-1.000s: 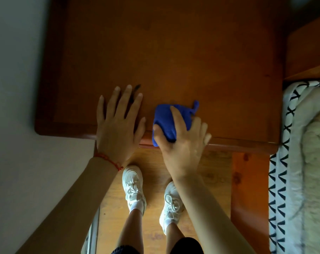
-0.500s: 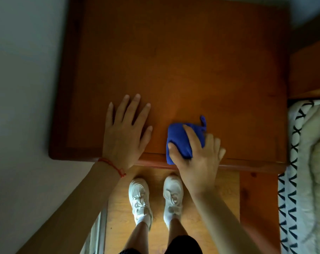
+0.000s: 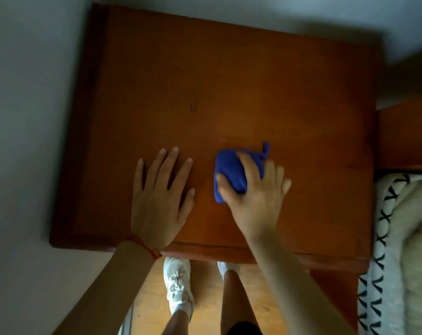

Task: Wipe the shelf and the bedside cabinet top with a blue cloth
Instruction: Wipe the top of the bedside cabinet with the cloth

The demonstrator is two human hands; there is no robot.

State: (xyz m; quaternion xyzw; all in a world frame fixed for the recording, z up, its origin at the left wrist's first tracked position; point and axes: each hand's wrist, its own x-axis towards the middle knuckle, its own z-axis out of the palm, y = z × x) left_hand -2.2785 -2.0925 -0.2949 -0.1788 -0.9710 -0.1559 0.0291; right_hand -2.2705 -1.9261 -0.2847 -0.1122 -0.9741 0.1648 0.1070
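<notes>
We grip bunched blue cloth (image 3: 231, 171) in right hand (image 3: 254, 201), thumb and fingers curled over it, pressing it onto bedside cabinet top (image 3: 253, 97) for wiping contact. Cloth sits mid-top, nearer front edge. Left hand (image 3: 160, 199) lies flat, fingers spread, just left of cloth, likely bracing us.

Pale grey wall (image 3: 28, 117) borders my view at left and top. Light wooden floor (image 3: 205, 298) lies below. At right, bedding (image 3: 383, 238) with a black-and-white patterned edge adjoins a wooden bed frame (image 3: 405, 136). Lighting is dim.
</notes>
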